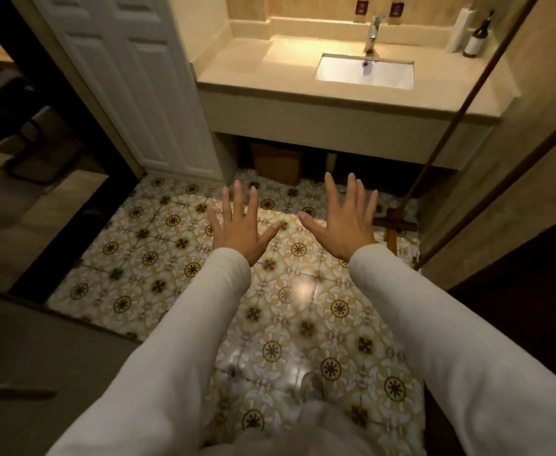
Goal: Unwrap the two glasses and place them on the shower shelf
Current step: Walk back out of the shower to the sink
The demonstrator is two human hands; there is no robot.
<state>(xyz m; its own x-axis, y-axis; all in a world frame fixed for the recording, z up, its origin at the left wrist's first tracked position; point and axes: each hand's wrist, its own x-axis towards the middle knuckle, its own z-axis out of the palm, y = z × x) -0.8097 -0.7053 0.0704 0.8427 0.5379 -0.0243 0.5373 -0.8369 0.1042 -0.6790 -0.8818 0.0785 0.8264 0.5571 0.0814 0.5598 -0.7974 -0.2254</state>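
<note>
My left hand (pixel 238 225) and my right hand (pixel 344 222) are stretched out side by side in front of me, backs up, fingers spread and straight, holding nothing. They hover above the patterned tile floor (pixel 171 258), short of the vanity. No glasses and no shower shelf can be seen in this view. Cream sleeves cover both arms to the wrists.
A beige vanity counter (pixel 237 70) with a white sink (pixel 365 72) and chrome tap (pixel 373 32) stands ahead. A dark bottle (pixel 475 41) and a white roll (pixel 461 29) stand at its right end. A brown bin (pixel 278 161) sits underneath. A white door (pixel 131 80) is left, a wooden-handled tool (pixel 398 222) right.
</note>
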